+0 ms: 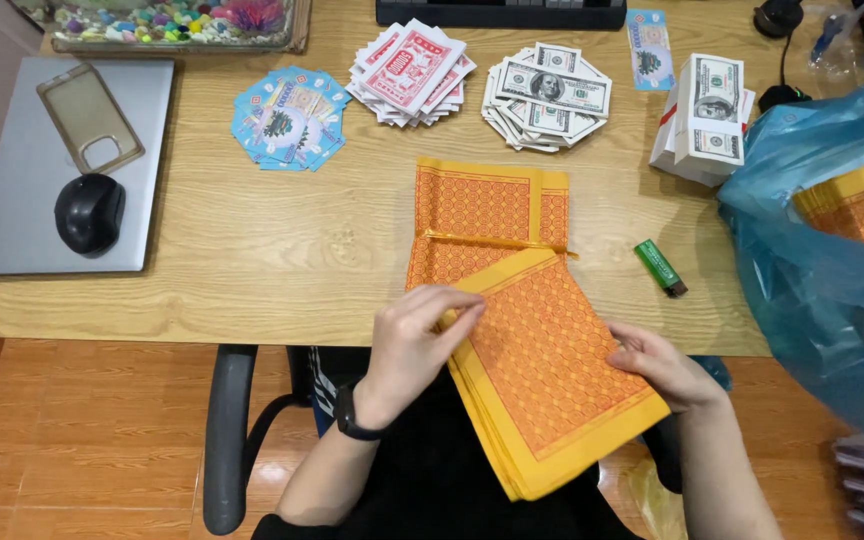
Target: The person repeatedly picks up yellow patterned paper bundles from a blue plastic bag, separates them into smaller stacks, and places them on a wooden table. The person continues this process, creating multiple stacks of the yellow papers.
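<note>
We hold a stack of orange paper sheets (pixel 552 375) with yellow borders over the near edge of the wooden desk (pixel 252 250). Our left hand (pixel 412 345) has its fingers (pixel 452 305) curled closed over the stack's upper left corner, pinching the top sheets. Our right hand (pixel 657 365) grips the stack's right edge, fingers bent around it, thumb on top. Just beyond the left fingertips, a second pile of orange sheets (pixel 487 220) lies flat on the desk, partly under the held stack. A green lighter (pixel 660 267) lies near, beyond the right fingers. Farther past both hands lie fanned piles of blue notes (pixel 287 118), red notes (pixel 412 72) and grey banknotes (pixel 547 95). A blue plastic bag (pixel 822 270) sits right of the right hand.
</note>
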